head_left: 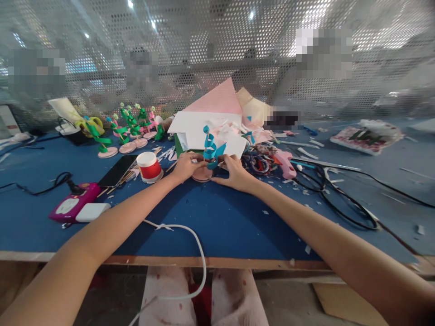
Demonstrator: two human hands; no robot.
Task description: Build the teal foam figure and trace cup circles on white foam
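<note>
A small paper ornament (210,147) of curled blue strips stands upright on a round pink base (201,175) in the middle of the blue table (210,222). My left hand (186,165) is closed on the ornament's left side, fingers pinching near the base. On its right side my right hand (234,171) pinches the blue strips with thumb and fingers. Both forearms reach in from the near edge.
Several finished green and pink ornaments (127,131) stand at the back left. A red-and-white cup (148,167), a phone (117,170), a pink glue gun (286,164), black cables (335,199), paper scraps and white and pink card sheets (210,117) surround the hands. A perforated screen closes the back.
</note>
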